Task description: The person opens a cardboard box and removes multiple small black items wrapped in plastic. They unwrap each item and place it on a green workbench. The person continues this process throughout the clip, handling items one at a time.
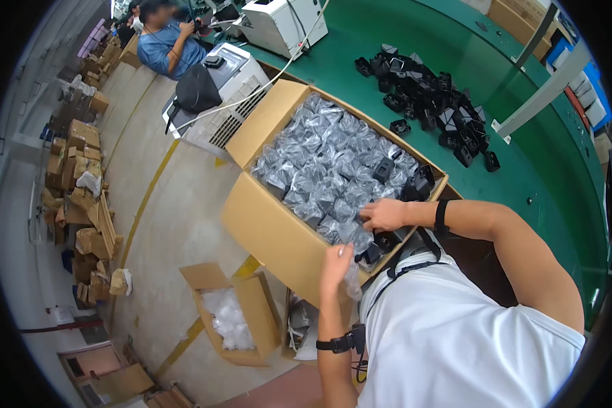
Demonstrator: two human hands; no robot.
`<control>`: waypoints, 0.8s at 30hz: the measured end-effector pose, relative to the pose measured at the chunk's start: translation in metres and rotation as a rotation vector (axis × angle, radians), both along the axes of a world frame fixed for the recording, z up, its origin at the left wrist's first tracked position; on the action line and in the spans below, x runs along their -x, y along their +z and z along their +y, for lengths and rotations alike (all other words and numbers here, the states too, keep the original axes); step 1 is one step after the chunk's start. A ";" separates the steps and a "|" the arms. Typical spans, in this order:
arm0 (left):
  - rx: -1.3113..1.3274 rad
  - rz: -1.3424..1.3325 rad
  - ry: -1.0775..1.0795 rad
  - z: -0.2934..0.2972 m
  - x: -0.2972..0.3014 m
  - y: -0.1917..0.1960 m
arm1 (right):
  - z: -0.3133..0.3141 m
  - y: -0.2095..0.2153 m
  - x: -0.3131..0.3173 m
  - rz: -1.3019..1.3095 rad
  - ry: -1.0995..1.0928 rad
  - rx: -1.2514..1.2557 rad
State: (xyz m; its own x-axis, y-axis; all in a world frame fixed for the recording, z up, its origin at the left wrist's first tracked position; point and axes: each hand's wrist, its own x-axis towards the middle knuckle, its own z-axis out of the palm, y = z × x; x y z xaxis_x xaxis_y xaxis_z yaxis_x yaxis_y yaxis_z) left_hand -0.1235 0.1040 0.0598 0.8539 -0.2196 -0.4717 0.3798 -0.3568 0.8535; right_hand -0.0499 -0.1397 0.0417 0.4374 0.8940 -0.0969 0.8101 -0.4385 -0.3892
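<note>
A large open cardboard box [279, 228] in front of me is filled with black plastic parts in clear bags [319, 146]. At its near right corner my right hand [385, 215] reaches in, fingers curled at a crinkled clear plastic bag [355, 236]; the fingertips are partly hidden. My left hand [336, 264] is closed over the box's near left edge, against the same bag, with clear film hanging beside it. Unbagged black parts [386, 241] lie below my right hand, and another black part [383, 170] rests on top of the bagged ones.
Many loose black parts [432, 102] are heaped on the green table [347, 41] to the right. A small carton [265, 313] of clear bags stands on the floor. A white machine [241, 81] carries a black pouch [197, 88]. Another person [166, 41] sits beyond; cartons line the left wall.
</note>
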 end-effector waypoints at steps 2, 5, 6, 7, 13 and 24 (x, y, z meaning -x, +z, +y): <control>-0.149 -0.388 -0.006 -0.005 0.004 0.000 | -0.006 -0.010 0.006 0.055 -0.086 -0.127; -0.160 -0.523 0.040 -0.006 0.003 0.017 | -0.019 -0.004 0.010 0.210 -0.221 -0.183; -0.125 -0.493 0.059 -0.006 0.003 0.025 | -0.023 0.003 0.010 0.252 -0.249 -0.169; 0.047 -0.256 0.106 -0.003 0.003 0.036 | -0.027 0.011 0.009 0.294 -0.281 -0.155; 0.342 0.260 0.183 0.007 0.018 0.046 | -0.025 0.017 0.018 0.363 -0.342 -0.126; 0.545 -0.049 0.377 0.015 0.018 0.057 | -0.010 0.010 0.014 -0.027 -0.222 0.021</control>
State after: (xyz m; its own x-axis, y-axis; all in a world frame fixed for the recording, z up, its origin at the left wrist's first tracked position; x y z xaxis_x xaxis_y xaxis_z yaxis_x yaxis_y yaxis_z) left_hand -0.1416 0.1185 0.1172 0.9366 -0.0980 -0.3364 0.3503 0.2810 0.8935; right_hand -0.0638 -0.1495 0.0522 0.6259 0.7734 -0.1005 0.7027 -0.6151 -0.3576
